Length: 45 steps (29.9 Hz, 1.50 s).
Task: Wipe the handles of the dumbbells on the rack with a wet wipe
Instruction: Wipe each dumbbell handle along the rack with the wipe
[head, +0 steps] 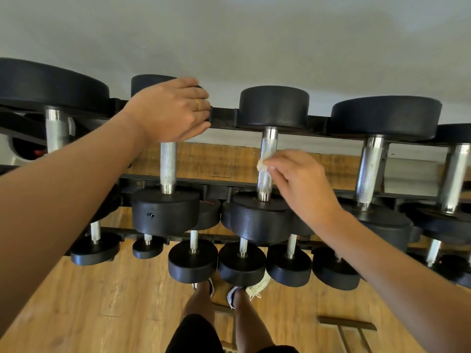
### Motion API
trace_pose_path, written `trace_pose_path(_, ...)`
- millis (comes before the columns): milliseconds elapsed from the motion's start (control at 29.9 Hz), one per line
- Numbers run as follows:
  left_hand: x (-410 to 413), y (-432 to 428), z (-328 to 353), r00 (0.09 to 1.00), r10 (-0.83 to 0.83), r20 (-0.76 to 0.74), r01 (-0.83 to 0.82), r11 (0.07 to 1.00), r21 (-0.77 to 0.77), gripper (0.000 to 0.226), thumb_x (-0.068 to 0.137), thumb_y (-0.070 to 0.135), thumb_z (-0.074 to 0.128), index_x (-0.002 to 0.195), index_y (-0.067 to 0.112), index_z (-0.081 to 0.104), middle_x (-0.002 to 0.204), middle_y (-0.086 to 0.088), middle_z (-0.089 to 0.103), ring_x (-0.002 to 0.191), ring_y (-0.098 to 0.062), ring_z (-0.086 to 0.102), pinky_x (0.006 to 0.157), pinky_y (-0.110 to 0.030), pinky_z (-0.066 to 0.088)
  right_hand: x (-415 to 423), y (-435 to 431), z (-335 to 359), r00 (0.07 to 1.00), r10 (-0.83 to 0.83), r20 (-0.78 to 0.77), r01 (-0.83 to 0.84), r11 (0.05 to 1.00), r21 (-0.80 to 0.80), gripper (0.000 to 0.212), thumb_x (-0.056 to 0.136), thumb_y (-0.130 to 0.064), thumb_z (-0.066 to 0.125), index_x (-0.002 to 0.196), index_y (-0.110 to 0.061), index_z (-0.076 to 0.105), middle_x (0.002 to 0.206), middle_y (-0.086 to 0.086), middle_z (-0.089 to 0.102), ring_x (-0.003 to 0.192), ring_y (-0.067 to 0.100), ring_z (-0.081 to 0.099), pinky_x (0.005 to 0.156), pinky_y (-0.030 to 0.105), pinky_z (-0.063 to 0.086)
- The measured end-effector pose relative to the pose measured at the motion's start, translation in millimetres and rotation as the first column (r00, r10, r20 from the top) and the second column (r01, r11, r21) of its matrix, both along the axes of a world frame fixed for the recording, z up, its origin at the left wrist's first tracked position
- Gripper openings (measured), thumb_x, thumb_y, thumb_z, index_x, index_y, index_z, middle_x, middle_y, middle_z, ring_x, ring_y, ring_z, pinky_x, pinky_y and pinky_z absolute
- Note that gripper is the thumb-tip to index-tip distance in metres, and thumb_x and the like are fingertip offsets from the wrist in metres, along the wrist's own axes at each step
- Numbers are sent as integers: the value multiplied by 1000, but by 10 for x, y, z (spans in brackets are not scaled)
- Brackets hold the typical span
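Head view: the rack [224,119] carries black dumbbells in two rows, their steel handles running away from the person. The right hand [298,182] reaches to the middle dumbbell [274,107] of the upper row. Its thumb and first fingers [274,165] are pinched together on a small crumpled wipe [262,164]. The wipe sits at the fingertips, pressed against the right side of the knurled handle [265,183] about halfway along; it lies beside the bar, not wrapped round it. The other fingers are loosely curled behind. The left hand [173,108], with a gold ring, is clamped on the next dumbbell [165,212] to the left, fingers curled over its far head and the top of its bar. Below lie smaller dumbbells, the wooden floor [102,307] and the person's shoes [233,295].
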<state>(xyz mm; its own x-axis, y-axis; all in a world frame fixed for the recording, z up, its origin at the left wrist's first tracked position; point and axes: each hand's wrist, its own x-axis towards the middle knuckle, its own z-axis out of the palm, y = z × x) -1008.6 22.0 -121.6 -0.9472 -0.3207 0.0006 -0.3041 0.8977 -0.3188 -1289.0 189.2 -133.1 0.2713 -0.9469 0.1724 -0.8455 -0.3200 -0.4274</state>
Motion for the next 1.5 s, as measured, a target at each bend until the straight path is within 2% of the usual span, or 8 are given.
trace_pose_path(100,-4,-1,3,1000,3,-1,-3,1000,-3,60,113,33,24,115,-2,73,118,-20,73,123,-37,63,117,-48,34,-153,-236,-75,960,222,-173,-252,951,-180,34,82,-2,78,115,-1,71,119,15,69,110,30,66,93,45,57)
trace_pose_path(234,-5,-1,-8,1000,15,-5,-15,1000,-8,62,113,34,22,114,-1,73,117,-20,73,122,-36,63,118,-47,33,-332,-475,-211,838,387,-385,-485,851,-202,38,80,4,78,118,1,69,127,17,67,119,32,63,97,47,54)
trace_pose_path(535,-2,-11,-13,1000,5,-16,-5,1000,-8,61,113,33,23,112,-2,73,115,-20,73,119,-37,64,117,-47,34,-409,-395,-242,730,475,-491,-520,853,52,62,86,6,65,144,1,46,152,20,44,145,35,35,113,51,41)
trace_pose_path(736,3,-11,-16,1000,-11,-29,11,1000,-23,61,113,32,24,110,-2,74,113,-20,74,118,-37,65,115,-48,36,-507,-401,-90,506,643,-575,-709,690,148,64,82,8,59,143,-3,46,151,17,44,143,32,38,114,48,38)
trace_pose_path(1003,11,-19,-31,1000,-6,-25,6,1000,-21,61,113,32,23,112,-3,73,114,-21,73,119,-38,64,117,-48,34,-471,-437,-15,604,561,-566,-549,808,216,72,84,2,50,151,-4,27,159,17,26,150,33,21,116,53,35)
trace_pose_path(1237,10,-16,-24,1000,-4,-24,4,1000,-1,62,113,32,22,112,-3,73,114,-20,73,119,-37,64,117,-48,35,-480,-176,-121,340,774,-534,-766,557,320,54,95,-3,42,149,-2,37,158,14,35,150,28,25,120,44,30)
trace_pose_path(1338,10,-15,-21,1000,-14,-28,13,1000,-12,60,113,31,24,111,-2,74,113,-20,74,119,-37,64,117,-48,35,-471,-343,-46,358,761,-541,-759,574,306,61,88,-1,44,148,-4,33,157,16,34,148,30,28,118,48,30)
trace_pose_path(1505,2,-15,-24,1000,-9,-20,9,1000,-11,60,113,32,24,111,-3,74,113,-19,74,119,-37,64,116,-48,36,-382,-559,119,551,550,-628,-514,816,264,81,85,-2,55,156,-5,16,165,14,10,153,28,8,123,43,14)
